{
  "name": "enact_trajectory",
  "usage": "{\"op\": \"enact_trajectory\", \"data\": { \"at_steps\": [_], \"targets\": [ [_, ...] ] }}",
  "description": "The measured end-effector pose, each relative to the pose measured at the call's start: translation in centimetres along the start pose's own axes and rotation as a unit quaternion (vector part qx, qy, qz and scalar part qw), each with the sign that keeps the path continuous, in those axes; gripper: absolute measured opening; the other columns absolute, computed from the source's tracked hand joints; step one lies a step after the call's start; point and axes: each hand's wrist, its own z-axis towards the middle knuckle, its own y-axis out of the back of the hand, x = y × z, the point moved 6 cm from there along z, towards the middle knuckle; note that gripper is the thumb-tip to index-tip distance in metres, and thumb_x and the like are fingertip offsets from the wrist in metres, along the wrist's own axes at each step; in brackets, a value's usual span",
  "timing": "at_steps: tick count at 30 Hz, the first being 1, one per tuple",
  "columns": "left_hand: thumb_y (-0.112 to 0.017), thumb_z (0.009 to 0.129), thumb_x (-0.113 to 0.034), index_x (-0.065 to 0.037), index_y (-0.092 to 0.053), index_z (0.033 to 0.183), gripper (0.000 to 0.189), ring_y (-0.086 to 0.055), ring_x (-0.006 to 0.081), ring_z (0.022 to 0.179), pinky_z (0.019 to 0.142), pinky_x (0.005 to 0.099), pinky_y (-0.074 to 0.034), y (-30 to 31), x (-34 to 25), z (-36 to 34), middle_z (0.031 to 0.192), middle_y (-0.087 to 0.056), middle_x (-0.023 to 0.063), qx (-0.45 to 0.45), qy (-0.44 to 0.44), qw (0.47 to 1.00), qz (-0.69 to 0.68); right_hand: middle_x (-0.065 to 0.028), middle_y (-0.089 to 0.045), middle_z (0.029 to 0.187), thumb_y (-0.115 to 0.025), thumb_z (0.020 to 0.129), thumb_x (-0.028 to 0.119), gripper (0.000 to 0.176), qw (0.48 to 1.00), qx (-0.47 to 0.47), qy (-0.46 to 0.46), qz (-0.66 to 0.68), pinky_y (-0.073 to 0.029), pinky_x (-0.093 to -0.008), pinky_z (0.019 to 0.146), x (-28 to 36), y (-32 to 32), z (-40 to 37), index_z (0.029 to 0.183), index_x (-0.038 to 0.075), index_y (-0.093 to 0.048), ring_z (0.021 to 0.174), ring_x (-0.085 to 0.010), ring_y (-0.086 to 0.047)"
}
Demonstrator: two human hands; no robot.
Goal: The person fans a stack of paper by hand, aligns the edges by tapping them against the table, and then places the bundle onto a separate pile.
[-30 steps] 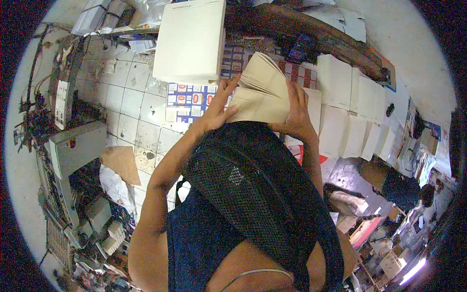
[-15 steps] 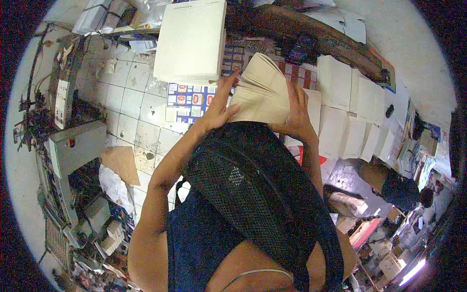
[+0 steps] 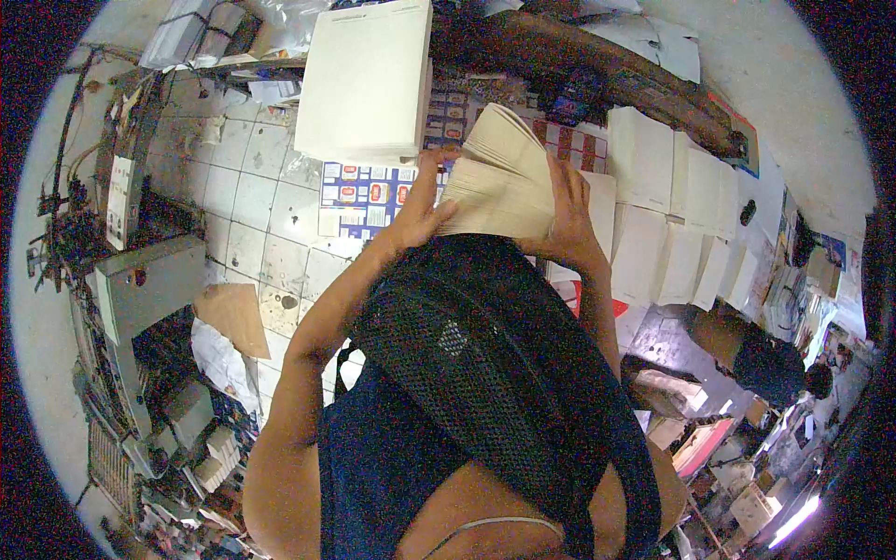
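A thick wad of cream paper sheets (image 3: 499, 191) is bent and fanned between my two hands, its layered edges facing me. My left hand (image 3: 422, 210) grips its left side, thumb on the near edge and fingers reaching toward the far side. On the right side, my right hand (image 3: 571, 219) presses its fingers along the sheets, with the thumb hidden low. Just beyond my left hand lies a tall stack of blank cream paper (image 3: 364, 79). Under that stack shows a blue and white printed sheet (image 3: 369, 196).
Several piles of cream paper (image 3: 644, 163) line the table's right side. A black mesh item (image 3: 457, 336) covers much of my front. White tiles (image 3: 247, 201) lie to the left, beside a grey metal box (image 3: 149, 280). A dark wooden beam (image 3: 607, 61) runs along the back.
The fanned sheets have shifted slightly, with a wider split between the upper and lower layers. My left fingers have moved a little lower; my right hand looks nearly still.
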Motion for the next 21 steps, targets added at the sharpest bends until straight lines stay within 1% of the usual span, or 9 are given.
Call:
{"op": "enact_trajectory", "data": {
  "at_steps": [2,5,8,11,14,17,21],
  "targets": [
    [-0.055,0.082,-0.054,0.002,-0.027,0.141,0.086,-0.034,0.0344,0.127,0.109,0.0423,-0.024,-0.2,0.1,0.1,0.133,-0.036,0.0227,0.030,0.030,0.998,-0.052,-0.0265,-0.029,0.143,-0.085,0.049,0.045,0.125,1.000,-0.006,0.012,0.005,-0.024,-0.0528,0.111,-0.2,-0.1,-0.1,0.148,0.004,-0.020,0.133,-0.0440,-0.027],
    [-0.053,0.083,-0.056,0.002,-0.020,0.147,0.092,-0.034,0.0345,0.126,0.109,0.0420,-0.023,-0.1,0.4,0.2,0.132,-0.036,0.0229,0.004,0.008,0.999,-0.033,-0.0255,-0.029,0.144,-0.085,0.049,0.046,0.125,1.000,0.001,0.010,0.011,-0.024,-0.0528,0.111,-0.2,0.0,0.0,0.148,0.004,-0.020,0.133,-0.0438,-0.026],
    [-0.051,0.084,-0.056,0.000,-0.014,0.149,0.094,-0.033,0.0360,0.128,0.111,0.0424,-0.021,-0.2,0.7,0.3,0.134,-0.035,0.0234,0.037,0.008,0.999,0.012,-0.0252,-0.028,0.145,-0.086,0.049,0.046,0.126,1.000,0.009,-0.004,0.005,-0.024,-0.0526,0.112,-0.2,0.0,0.1,0.147,0.003,-0.020,0.134,-0.0436,-0.025],
    [-0.051,0.083,-0.055,-0.001,-0.017,0.149,0.092,-0.032,0.0373,0.129,0.111,0.0428,-0.020,-0.2,0.2,0.4,0.135,-0.035,0.0240,0.043,0.021,0.999,-0.013,-0.0255,-0.029,0.144,-0.086,0.048,0.046,0.126,1.000,0.008,-0.005,-0.005,-0.024,-0.0523,0.111,0.0,0.0,0.0,0.147,0.003,-0.021,0.133,-0.0437,-0.026],
    [-0.051,0.083,-0.055,-0.002,-0.017,0.149,0.091,-0.033,0.0384,0.127,0.111,0.0447,-0.021,-0.2,-0.5,0.5,0.134,-0.035,0.0243,0.047,0.038,0.998,-0.008,-0.0258,-0.030,0.142,-0.087,0.048,0.045,0.126,1.000,-0.002,0.009,-0.002,-0.025,-0.0523,0.111,0.2,0.1,0.1,0.147,0.002,-0.021,0.132,-0.0439,-0.028],
    [-0.052,0.082,-0.054,-0.002,-0.020,0.148,0.090,-0.035,0.0372,0.124,0.108,0.0454,-0.025,-0.2,-0.1,0.5,0.132,-0.036,0.0234,0.032,0.015,0.999,-0.003,-0.0259,-0.031,0.141,-0.087,0.047,0.044,0.126,1.000,-0.002,0.009,-0.002,-0.026,-0.0523,0.110,0.2,0.1,0.1,0.147,0.003,-0.021,0.130,-0.0441,-0.030],
    [-0.052,0.082,-0.055,-0.002,-0.023,0.146,0.088,-0.035,0.0358,0.125,0.105,0.0446,-0.027,0.0,0.3,0.5,0.133,-0.036,0.0228,0.027,0.004,1.000,0.014,-0.0265,-0.031,0.141,-0.087,0.047,0.042,0.126,1.000,0.003,0.004,0.001,-0.026,-0.0523,0.110,0.4,0.3,0.2,0.147,0.003,-0.021,0.130,-0.0441,-0.030]
  ]
}}
